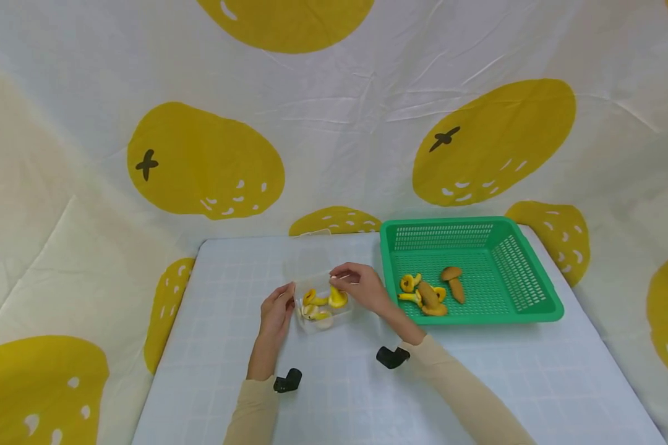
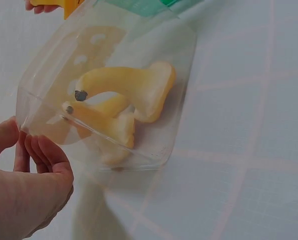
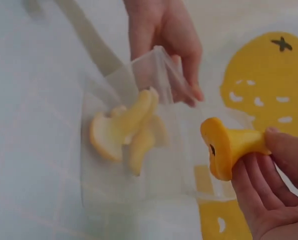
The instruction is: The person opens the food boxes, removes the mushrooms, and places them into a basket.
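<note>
Yellow mushroom (image 3: 225, 150) hung cap-down over the clear plastic box (image 3: 163, 177), stem pinched between thumb and fingers of the right hand (image 1: 367, 289). Left hand (image 1: 277, 313) gripped one corner of the box, thumb and fingertips on the plastic; hands apart, one either side. Box sat on the white table (image 1: 200, 371), lid (image 1: 306, 254) swung back towards the patterned cloth (image 1: 334, 148). Several yellow mushrooms (image 2: 139, 85) lay inside it, crossing one another; exact count unclear through the plastic. Just right of the box: green basket (image 1: 479, 319), yellow mushrooms grouped at its near left, one brown mushroom (image 1: 455, 287) lying apart from them.
</note>
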Demonstrator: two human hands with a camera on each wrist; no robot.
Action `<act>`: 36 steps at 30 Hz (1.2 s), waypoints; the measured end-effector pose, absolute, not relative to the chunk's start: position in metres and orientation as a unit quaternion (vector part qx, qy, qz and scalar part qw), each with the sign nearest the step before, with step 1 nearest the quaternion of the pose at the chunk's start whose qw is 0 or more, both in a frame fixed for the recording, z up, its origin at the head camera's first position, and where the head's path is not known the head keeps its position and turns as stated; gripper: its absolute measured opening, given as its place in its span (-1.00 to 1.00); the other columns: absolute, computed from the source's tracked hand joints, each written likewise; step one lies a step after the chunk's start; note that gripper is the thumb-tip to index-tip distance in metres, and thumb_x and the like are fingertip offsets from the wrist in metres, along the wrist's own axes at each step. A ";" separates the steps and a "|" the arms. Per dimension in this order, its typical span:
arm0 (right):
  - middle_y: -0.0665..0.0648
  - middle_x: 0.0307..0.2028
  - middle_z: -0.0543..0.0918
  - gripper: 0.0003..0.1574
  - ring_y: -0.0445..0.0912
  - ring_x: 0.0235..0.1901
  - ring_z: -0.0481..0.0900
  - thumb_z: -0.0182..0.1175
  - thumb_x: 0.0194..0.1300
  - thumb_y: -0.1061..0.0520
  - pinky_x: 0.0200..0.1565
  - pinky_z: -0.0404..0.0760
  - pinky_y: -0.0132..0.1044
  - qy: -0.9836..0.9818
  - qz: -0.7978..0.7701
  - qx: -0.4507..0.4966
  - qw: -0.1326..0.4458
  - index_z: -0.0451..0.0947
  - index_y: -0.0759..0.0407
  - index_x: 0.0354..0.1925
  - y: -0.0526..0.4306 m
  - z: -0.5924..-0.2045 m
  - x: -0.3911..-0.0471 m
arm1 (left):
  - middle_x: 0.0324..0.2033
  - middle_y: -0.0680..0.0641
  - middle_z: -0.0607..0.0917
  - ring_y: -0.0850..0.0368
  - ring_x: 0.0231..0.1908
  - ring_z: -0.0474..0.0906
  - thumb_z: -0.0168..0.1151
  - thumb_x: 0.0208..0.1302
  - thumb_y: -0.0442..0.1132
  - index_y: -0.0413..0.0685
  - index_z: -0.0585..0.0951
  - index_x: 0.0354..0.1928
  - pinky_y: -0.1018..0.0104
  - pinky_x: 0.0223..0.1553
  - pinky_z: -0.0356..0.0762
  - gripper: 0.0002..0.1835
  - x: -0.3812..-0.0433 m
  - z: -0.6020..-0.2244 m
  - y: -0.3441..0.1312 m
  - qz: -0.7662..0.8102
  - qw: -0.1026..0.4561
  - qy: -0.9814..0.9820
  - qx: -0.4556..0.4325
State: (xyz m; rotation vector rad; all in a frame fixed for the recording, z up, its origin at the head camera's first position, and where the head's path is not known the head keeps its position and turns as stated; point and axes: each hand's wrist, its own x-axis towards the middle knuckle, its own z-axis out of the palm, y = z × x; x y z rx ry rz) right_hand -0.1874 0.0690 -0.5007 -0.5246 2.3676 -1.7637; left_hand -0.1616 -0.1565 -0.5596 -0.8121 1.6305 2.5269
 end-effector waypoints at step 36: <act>0.00 -0.14 0.71 -0.54 -0.15 -0.14 0.70 0.32 0.44 0.12 0.00 0.70 -0.19 0.692 -0.716 -0.017 0.088 0.55 0.40 0.15 0.188 -0.480 -0.244 | 0.07 -0.17 0.57 0.08 -0.11 0.44 0.33 0.44 -0.14 -0.24 0.57 0.12 0.47 -0.17 0.49 -0.63 -0.162 -0.561 -0.157 0.800 0.023 0.535 -0.271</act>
